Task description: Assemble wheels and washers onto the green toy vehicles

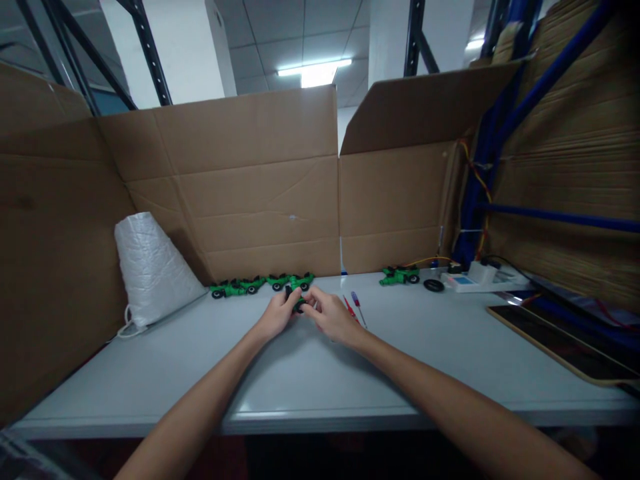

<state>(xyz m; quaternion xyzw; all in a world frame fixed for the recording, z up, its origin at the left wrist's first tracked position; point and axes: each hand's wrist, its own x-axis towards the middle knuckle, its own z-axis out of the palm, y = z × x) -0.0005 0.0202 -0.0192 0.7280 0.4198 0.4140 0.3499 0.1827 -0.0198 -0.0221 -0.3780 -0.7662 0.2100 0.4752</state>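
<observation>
My left hand (277, 315) is closed around a small green toy car (299, 305) with black wheels, held just above the table. From the other side, my right hand (333, 316) pinches the same toy car, and its fingers hide part of it. Behind my hands, several green toy cars (237, 287) stand in a row along the cardboard wall. Just right of my right hand lie a screwdriver (358, 307) with a purple handle and a red, pen-like tool (351, 308), partly covered by that hand.
A white padded bag (153, 273) stands at the left of the white table (320, 393). Toward the back right are another green toy car (400, 275), a black ring (433, 285) and a power strip (483, 277). A dark flat panel (560, 340) lies at the right edge. Cardboard walls (250, 193) enclose the table.
</observation>
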